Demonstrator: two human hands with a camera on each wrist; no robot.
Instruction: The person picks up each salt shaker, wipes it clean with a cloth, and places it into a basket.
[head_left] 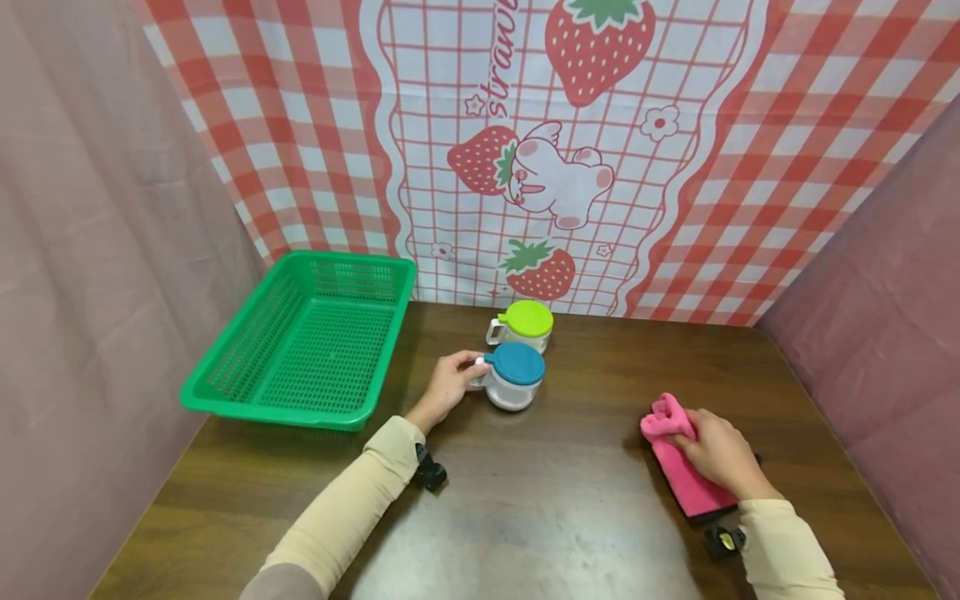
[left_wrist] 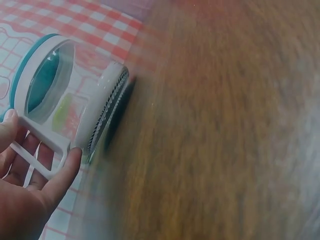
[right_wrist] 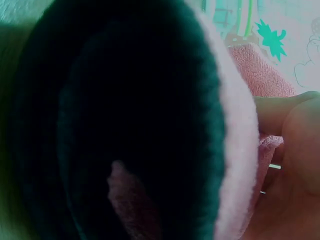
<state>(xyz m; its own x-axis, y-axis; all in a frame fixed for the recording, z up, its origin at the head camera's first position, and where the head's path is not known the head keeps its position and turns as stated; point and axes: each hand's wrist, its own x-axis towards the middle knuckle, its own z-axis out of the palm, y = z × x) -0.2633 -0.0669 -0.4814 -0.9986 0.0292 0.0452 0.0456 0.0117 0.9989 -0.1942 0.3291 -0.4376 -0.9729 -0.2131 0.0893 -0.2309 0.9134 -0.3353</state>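
Note:
A clear jar with a blue lid (head_left: 519,363) is held by its white handle in my left hand (head_left: 448,385). In the left wrist view the jar (left_wrist: 82,95) shows its clear wall and white base, with the fingers of my left hand (left_wrist: 37,185) curled round the handle (left_wrist: 47,137). A second jar with a lime-green lid (head_left: 529,318) stands just behind. On the right, my right hand (head_left: 718,450) grips a folded pink cloth (head_left: 693,483) with a dark underside. Close to the right wrist camera, the cloth (right_wrist: 240,150) hides part of my right hand (right_wrist: 295,165).
A green perforated basket (head_left: 367,367) is at the left of the brown wooden table (head_left: 525,508). Behind the table hangs a red-and-white checked cloth with strawberries (head_left: 600,50). Pink curtains (head_left: 885,292) hang at both sides.

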